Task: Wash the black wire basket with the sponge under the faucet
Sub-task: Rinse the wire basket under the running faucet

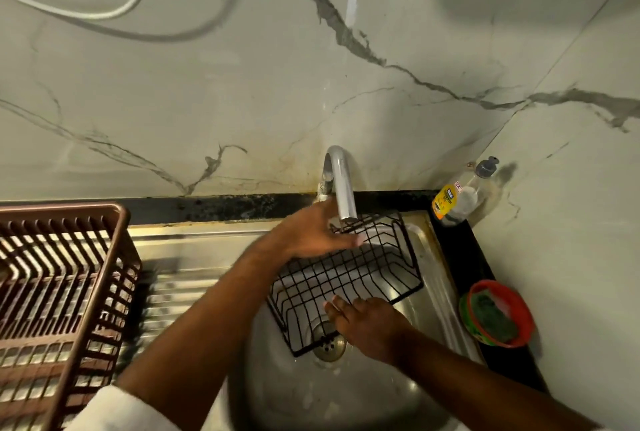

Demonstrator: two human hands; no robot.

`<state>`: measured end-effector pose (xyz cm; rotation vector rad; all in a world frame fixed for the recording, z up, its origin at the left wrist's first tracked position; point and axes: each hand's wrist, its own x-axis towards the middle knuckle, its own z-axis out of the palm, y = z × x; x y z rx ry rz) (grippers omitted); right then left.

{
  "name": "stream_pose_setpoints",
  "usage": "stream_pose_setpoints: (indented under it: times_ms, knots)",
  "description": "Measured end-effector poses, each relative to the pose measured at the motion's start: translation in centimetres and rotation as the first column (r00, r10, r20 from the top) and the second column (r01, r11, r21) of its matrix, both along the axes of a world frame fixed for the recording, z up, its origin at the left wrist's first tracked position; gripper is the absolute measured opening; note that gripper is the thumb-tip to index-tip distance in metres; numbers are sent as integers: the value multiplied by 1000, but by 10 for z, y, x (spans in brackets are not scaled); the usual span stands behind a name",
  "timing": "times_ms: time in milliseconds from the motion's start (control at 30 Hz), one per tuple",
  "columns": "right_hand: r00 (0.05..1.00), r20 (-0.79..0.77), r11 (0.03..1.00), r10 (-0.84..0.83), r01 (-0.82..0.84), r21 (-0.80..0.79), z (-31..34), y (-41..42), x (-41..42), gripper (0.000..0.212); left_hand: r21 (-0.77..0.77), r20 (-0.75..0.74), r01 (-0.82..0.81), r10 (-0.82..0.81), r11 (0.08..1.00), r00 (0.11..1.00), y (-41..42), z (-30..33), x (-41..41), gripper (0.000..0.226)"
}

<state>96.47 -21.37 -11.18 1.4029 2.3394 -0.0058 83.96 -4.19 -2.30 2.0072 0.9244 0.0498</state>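
The black wire basket (360, 274) lies tilted in the steel sink (433, 278), its far rim under the chrome faucet (341, 184). My left hand (311, 233) reaches over the basket's far-left rim just below the faucet spout, fingers straight and blurred by motion. My right hand (363, 323) rests with extended fingers on the basket's near rim, above the drain (329, 344). No water stream shows. A green sponge (493, 318) sits in a red bowl (519, 306) on the dark counter to the right, away from both hands.
A brown plastic dish rack (59, 292) stands on the ribbed drainboard at the left. A dish soap bottle (460, 193) leans in the back right corner. Marble wall tiles rise behind the sink, with a white hose hanging at the upper left.
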Motion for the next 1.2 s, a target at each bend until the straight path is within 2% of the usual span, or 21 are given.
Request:
stream_pose_setpoints:
  times_ms: [100,167,200,267,300,367,433,467,533,633,700,800,867,933,1033,1133,1200]
  knots:
    - [996,-32,997,-81,82,13,-8,-6,8,70,-95,-114,14,-25,995,993,7,-6,-41,113]
    - [990,-80,991,-117,123,62,-11,-5,10,67,-252,14,-73,79,965,997,-2,-13,-69,114]
    - [988,-97,987,-117,127,101,-13,-5,10,62,-358,151,-129,194,925,969,-11,-19,-78,112]
    - [982,-143,978,-126,147,149,-17,-4,8,47,-521,351,-243,465,818,813,-38,-35,-77,107]
    - [975,-171,973,-139,166,159,-22,-3,6,46,-541,396,-309,561,782,727,-51,-46,-70,102]
    - [959,-197,965,-204,232,126,-22,0,-3,48,-568,454,-455,722,686,521,-70,-64,-48,74]
    - [901,-218,919,-375,393,42,-21,5,-9,73,-588,501,-526,787,615,360,-77,-72,-32,52]
    - [864,-209,885,-457,466,-10,-22,6,-13,84,-585,526,-525,782,619,336,-78,-73,-30,52]
    - [820,-164,836,-548,544,-70,-19,9,-24,93,-549,593,-503,735,668,329,-78,-70,-28,58]
    - [756,-232,790,-612,600,-129,-26,10,-46,96,-504,645,-486,686,714,338,-69,-68,-23,69]
    - [747,-337,815,-574,563,-140,-36,10,-59,92,-482,654,-477,664,735,363,-65,-66,-19,68]
    - [779,-452,900,-434,398,-178,-40,11,-72,89,-448,644,-467,637,763,424,-65,-66,-14,66]
    - [780,-465,907,-419,385,-171,-35,11,-64,91,-421,660,-455,609,785,440,-64,-67,-15,63]
    - [788,-437,897,-433,422,-129,-32,7,-39,97,-405,695,-455,590,793,411,-60,-68,-23,66]
    - [750,-330,816,-573,558,-150,-29,-9,18,103,-420,725,-458,593,784,351,-55,-70,-39,76]
    - [707,-242,746,-664,650,-146,-27,-11,34,102,-467,721,-467,630,750,289,-56,-70,-44,81]
    - [596,-219,630,-773,761,-153,-30,2,18,104,-466,728,-482,631,742,267,-55,-70,-42,83]
